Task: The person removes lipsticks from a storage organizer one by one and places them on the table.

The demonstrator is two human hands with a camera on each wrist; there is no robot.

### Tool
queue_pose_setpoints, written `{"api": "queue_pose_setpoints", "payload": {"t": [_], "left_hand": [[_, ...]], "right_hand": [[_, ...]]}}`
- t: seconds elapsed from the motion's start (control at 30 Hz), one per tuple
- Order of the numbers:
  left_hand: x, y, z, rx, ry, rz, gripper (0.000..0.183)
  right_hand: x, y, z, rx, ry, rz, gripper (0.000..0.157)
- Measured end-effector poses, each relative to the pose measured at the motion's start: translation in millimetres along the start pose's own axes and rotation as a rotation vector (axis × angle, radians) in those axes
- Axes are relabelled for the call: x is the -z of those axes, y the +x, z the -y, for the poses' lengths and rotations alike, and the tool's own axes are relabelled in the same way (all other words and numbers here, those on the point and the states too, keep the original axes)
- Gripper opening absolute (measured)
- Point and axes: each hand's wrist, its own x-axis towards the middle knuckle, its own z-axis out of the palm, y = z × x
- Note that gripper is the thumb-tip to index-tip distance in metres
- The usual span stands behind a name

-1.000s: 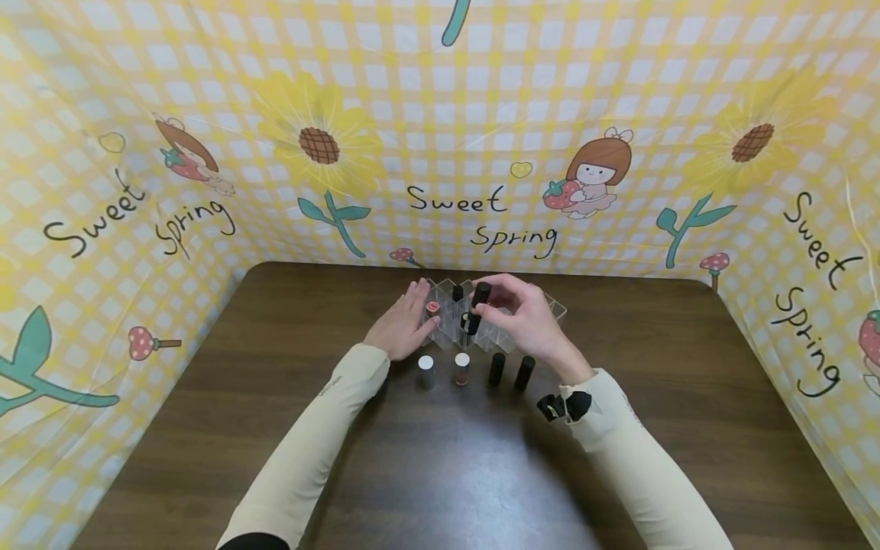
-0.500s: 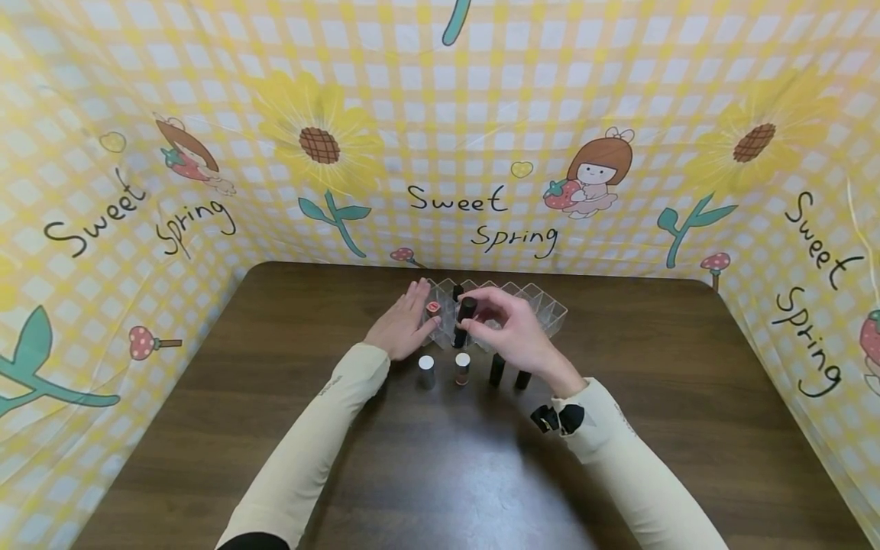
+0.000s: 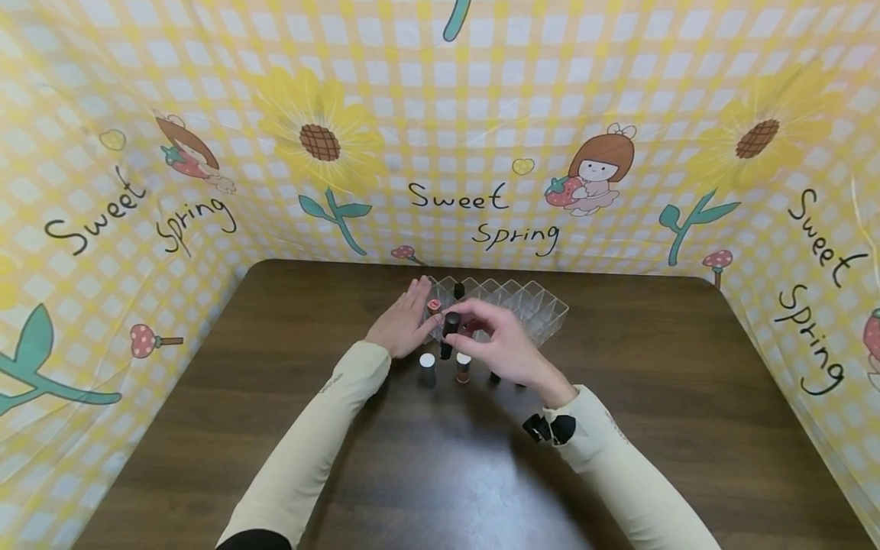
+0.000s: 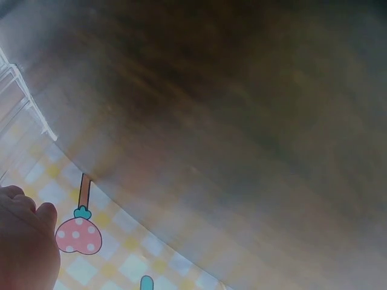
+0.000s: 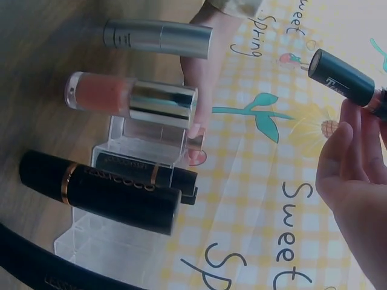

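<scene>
My right hand [image 3: 505, 342] pinches a black lipstick tube [image 3: 450, 324] between thumb and fingers, in front of the left part of a clear lipstick organizer [image 3: 558, 324]. The right wrist view shows the same lipstick tube [image 5: 341, 78] raised and tilted in the fingers. Straight fingers of my left hand [image 3: 400, 325] lie along the organizer's left side. A lipstick with a reddish top [image 3: 434, 306] and a black lipstick [image 3: 459, 290] stand in its compartments. On the table in front are a silver tube [image 5: 157, 39], a lip gloss [image 5: 130, 99] and a black lipstick [image 5: 100, 190].
Another black tube [image 5: 36, 266] stands at the row's right end, partly hidden behind my right hand in the head view. The dark wooden table [image 3: 330, 458] meets a yellow checked cloth [image 3: 440, 137] behind and at both sides.
My right hand has carried the black lipstick tube left and nearer to me, from above the organizer to its front edge. The left hand stays by the organizer.
</scene>
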Motion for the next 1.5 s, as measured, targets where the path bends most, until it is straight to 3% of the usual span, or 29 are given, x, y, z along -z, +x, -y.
{"api": "queue_pose_setpoints", "payload": {"t": [0.3, 0.67, 1.17, 1.5], "left_hand": [[2.6, -1.4, -1.3, -0.009, 0.003, 0.006, 0.074], [0.4, 1.7, -0.5, 0.006, -0.009, 0.002, 0.074], [0.6, 0.5, -0.3, 0.002, 0.007, -0.002, 0.076], [-2.8, 2.2, 2.9, 0.004, 0.002, -0.008, 0.077]], "right_hand": [[-10.0, -3.9, -2.3, -0.003, 0.018, 0.008, 0.026], [-23.3, -8.7, -5.8, 0.007, 0.052, 0.042, 0.024], [-35.3, -15.3, -16.9, 0.016, -0.017, 0.113, 0.023], [-42.8, -20.1, -25.5, -0.003, -0.006, 0.167, 0.023]]}}
